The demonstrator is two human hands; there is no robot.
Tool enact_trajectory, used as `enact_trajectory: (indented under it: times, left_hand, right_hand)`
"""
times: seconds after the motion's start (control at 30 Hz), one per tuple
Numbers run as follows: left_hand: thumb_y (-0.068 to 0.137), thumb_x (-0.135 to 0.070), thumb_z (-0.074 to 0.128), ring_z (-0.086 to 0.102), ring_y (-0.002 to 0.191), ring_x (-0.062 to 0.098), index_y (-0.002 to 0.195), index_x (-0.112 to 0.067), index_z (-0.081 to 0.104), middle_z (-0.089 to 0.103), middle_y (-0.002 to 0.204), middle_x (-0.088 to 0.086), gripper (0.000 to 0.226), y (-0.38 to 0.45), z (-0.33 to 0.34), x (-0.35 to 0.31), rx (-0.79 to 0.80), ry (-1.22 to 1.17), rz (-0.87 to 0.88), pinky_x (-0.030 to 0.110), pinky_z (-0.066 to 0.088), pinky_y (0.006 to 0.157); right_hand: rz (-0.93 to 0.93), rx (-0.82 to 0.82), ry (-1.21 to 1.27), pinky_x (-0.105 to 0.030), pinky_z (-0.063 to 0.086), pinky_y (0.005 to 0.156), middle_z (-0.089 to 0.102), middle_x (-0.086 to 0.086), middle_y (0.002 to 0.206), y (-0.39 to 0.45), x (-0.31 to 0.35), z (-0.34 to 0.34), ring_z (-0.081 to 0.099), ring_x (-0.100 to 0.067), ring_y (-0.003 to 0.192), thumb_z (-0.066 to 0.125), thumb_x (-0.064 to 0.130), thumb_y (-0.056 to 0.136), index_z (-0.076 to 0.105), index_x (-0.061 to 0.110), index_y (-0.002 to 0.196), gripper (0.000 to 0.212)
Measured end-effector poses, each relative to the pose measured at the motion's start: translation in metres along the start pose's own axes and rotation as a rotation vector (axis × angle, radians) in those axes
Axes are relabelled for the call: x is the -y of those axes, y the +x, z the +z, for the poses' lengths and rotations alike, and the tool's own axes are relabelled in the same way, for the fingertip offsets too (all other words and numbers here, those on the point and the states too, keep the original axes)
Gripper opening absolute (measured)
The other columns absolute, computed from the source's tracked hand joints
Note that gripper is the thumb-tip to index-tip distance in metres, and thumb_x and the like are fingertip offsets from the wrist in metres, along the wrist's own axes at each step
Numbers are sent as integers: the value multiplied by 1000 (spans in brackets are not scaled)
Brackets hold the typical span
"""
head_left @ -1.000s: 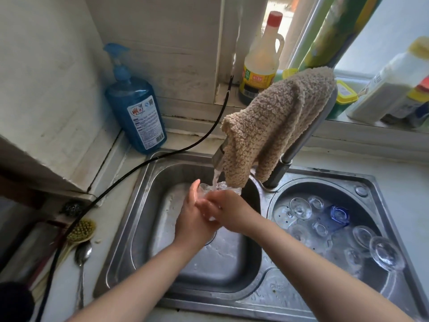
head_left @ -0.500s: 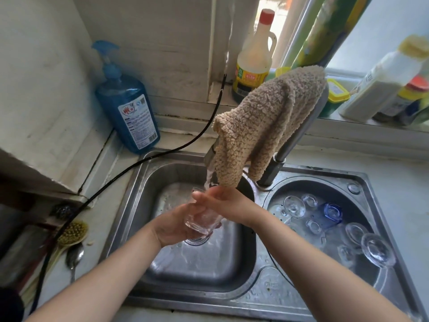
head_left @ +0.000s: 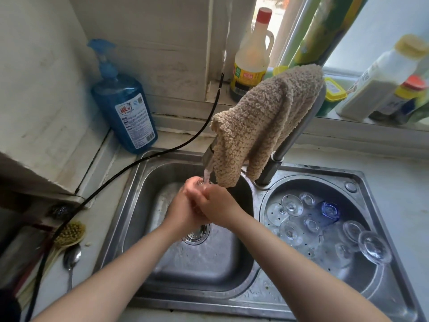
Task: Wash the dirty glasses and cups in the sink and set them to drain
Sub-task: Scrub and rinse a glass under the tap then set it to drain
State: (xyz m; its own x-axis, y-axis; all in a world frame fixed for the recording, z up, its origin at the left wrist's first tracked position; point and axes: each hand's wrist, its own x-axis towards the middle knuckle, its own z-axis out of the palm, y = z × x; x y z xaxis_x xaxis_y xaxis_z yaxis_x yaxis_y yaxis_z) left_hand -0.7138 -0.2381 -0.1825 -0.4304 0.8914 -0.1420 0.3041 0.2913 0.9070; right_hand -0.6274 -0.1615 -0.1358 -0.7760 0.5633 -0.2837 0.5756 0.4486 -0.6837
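Beige cloth (head_left: 262, 122) draped just above the hands; blue soap bottle (head_left: 124, 112) up left; brush (head_left: 69, 233) and spoon (head_left: 72, 256) far left.

A small clear glass (head_left: 201, 182) is sitting clasped between both grips under running tap water. More clear glasses (head_left: 292, 205) and one blue cup (head_left: 329, 211) are lying upturned, right of the grips.

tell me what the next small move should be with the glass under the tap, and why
Probably keep turning the small clear glass under the stream a moment longer, then carry it to the round right basin. Both hands, left hand and right hand, wrap it while water runs, and upturned clear glasses already drain there.
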Motion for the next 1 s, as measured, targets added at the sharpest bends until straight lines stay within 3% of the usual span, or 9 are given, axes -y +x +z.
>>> enact_trajectory:
  times: [0.13, 0.27, 0.37, 0.47, 0.63, 0.73, 0.8, 0.9, 1.0]
  left_hand:
    - [42, -29, 88, 64, 105, 9, 117, -35, 50, 63, 116, -8, 84, 0, -25, 5, 176, -245, -71, 28, 54, 84]
    - [47, -23, 89, 66, 100, 7, 119, -26, 51, 67, 109, -8, 82, -4, -32, 0, 200, -307, -63, 29, 57, 78]
    - [76, -2, 75, 63, 89, -6, 115, -16, 48, 59, 102, -3, 50, -1, -15, -1, 122, -171, -9, 11, 49, 74]
    - [88, -1, 56, 64, 74, -1, 104, -13, 50, 58, 91, 1, 21, -7, -4, 0, -9, -48, 99, 9, 48, 64]
    - [51, -29, 86, 53, 113, -8, 119, -45, 42, 54, 121, -19, 83, -10, -21, 4, 108, -122, -17, 16, 44, 95]
    - [44, -33, 91, 54, 120, 5, 114, -60, 42, 53, 127, -20, 89, -10, -21, 4, 146, -163, -48, 37, 53, 93]
    - [49, -24, 93, 54, 116, 2, 112, -60, 41, 52, 124, -22, 89, -10, -21, 0, 128, -126, -34, 26, 51, 91]
    - [55, -13, 92, 53, 112, -1, 112, -55, 37, 53, 121, -21, 90, -7, -21, -4, 96, -69, -6, 15, 45, 89]
    - [54, -5, 90, 59, 104, 3, 115, -49, 40, 57, 117, -14, 90, -7, -17, -5, 72, -60, -2, 14, 48, 83]
  right_hand:
    - [-365, 27, -218, -31, 36, 62, 61, -4, 70, -16, -14, -16, 48, -18, 64, 47, 45, 96, 66, 13, 76, 42]
    - [-422, 5, -193, -38, 47, 74, 58, 3, 62, -11, -30, -20, 53, -17, 65, 38, 55, 94, 60, 17, 65, 52]
    - [-315, 67, -187, -29, 40, 67, 55, 2, 64, -14, -12, -8, 51, -18, 65, 36, 59, 93, 56, 25, 63, 49]
    - [-223, 20, -140, -27, 36, 71, 68, -5, 94, -14, 3, 1, 59, -22, 88, 44, 52, 94, 71, 25, 95, 38]
    - [-415, 125, -333, -35, 47, 83, 69, -1, 85, -22, -20, -20, 61, -20, 84, 53, 50, 90, 68, 19, 84, 35]
    - [-658, 127, -770, -36, 19, 110, 66, 6, 119, -14, -47, -38, 51, -15, 126, 74, 28, 74, 68, 21, 111, 38]
    - [-696, 56, -873, -29, 14, 108, 65, 8, 121, -15, -50, -42, 50, -13, 128, 77, 14, 63, 68, 23, 111, 50]
    - [-558, 147, -779, -29, -1, 115, 59, 1, 130, -24, -35, -28, 45, -17, 131, 63, 11, 77, 53, 19, 132, 56]
    - [-211, 254, -213, -36, 32, 111, 60, -4, 126, -32, -16, -12, 54, -21, 119, 57, 9, 81, 47, 21, 136, 57]
